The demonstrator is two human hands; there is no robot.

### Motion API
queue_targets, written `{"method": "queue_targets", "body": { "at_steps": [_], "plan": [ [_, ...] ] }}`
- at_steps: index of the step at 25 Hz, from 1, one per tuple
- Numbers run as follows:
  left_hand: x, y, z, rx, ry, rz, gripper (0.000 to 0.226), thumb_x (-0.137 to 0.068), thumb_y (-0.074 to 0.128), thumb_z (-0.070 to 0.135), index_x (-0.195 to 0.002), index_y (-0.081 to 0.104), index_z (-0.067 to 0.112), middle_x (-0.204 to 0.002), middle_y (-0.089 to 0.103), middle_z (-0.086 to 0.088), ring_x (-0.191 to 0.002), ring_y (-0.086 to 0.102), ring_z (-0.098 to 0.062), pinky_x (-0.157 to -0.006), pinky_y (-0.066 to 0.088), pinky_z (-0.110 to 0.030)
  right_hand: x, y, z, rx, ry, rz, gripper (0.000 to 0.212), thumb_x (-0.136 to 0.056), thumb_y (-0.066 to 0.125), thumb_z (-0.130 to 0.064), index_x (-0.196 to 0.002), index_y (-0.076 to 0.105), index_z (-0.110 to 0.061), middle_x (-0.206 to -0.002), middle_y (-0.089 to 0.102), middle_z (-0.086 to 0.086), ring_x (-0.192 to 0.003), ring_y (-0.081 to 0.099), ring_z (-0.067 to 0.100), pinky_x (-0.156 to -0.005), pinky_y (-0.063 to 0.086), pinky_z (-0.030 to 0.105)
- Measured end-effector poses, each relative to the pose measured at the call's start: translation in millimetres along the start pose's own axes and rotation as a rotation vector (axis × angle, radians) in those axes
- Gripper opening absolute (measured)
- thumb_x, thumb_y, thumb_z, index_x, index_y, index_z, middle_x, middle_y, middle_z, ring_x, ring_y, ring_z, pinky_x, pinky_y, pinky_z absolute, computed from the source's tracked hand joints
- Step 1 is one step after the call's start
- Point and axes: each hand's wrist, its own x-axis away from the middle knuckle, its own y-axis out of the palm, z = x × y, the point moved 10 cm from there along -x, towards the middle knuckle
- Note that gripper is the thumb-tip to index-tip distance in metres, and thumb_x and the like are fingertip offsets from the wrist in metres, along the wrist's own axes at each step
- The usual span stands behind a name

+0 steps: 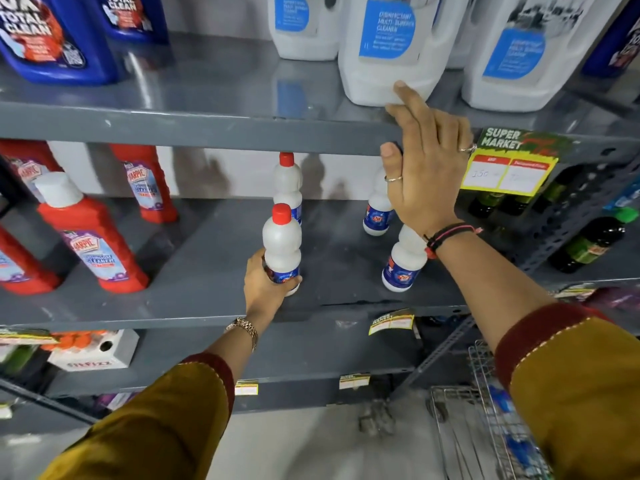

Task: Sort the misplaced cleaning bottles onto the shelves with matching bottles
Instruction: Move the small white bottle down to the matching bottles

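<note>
While left hand [265,285] clamps white red-capped bottle [282,244], right hand [424,168] splayed, red Harpic bottles [93,237] beside.

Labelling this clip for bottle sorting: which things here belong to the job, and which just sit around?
In the job:
small white bottle held by left hand
matching white bottles
right hand on upper shelf edge

Lying about:
red bottles
price tag
wire basket

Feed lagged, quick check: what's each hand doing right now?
Left hand: closed around a white red-capped bottle.
Right hand: open, holding nothing, fingers on the shelf edge.
</note>
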Motion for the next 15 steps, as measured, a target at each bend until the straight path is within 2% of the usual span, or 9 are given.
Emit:
{"method": "queue_targets", "body": {
  "at_steps": [7,12,15],
  "plan": [
    [0.4,0.2,-4.5,-0.003,0.004,-0.059,0.078,-0.054,0.087,0.025,-0.120,0.045,0.028,-0.122,0.059,-0.001,-0.106,0.058,-0.019,-0.088,0.052,-0.030,0.7,2.4,2.9,-0.020,0.030,-0.018,0.038,-0.096,0.027,-0.039,-0.121,0.049,-0.020,-0.142,0.047,-0.004,-0.102,0.045,0.021,-0.091,0.029,0.036],
    [-2.3,3.4,-5.6,0.005,-0.002,-0.111,0.077,-0.056,0.086,0.017,-0.120,0.045,0.025,-0.120,0.058,0.000,-0.103,0.056,-0.015,-0.077,0.044,-0.012,0.9,1.0,2.2,-0.041,0.043,-0.031,0.039,-0.096,0.026,-0.039,-0.121,0.048,-0.019,-0.142,0.047,-0.003,-0.101,0.047,0.023,-0.091,0.028,0.036],
    [-4.6,5.6,-6.6,0.003,-0.017,-0.138,0.076,-0.056,0.085,0.013,-0.119,0.044,0.023,-0.115,0.056,0.005,-0.100,0.054,-0.013,-0.075,0.045,-0.012,0.3,0.4,1.8,-0.050,0.059,-0.050,0.038,-0.096,0.027,-0.038,-0.122,0.049,-0.019,-0.143,0.046,-0.003,-0.100,0.051,0.026,-0.091,0.029,0.037]
  ]
}}
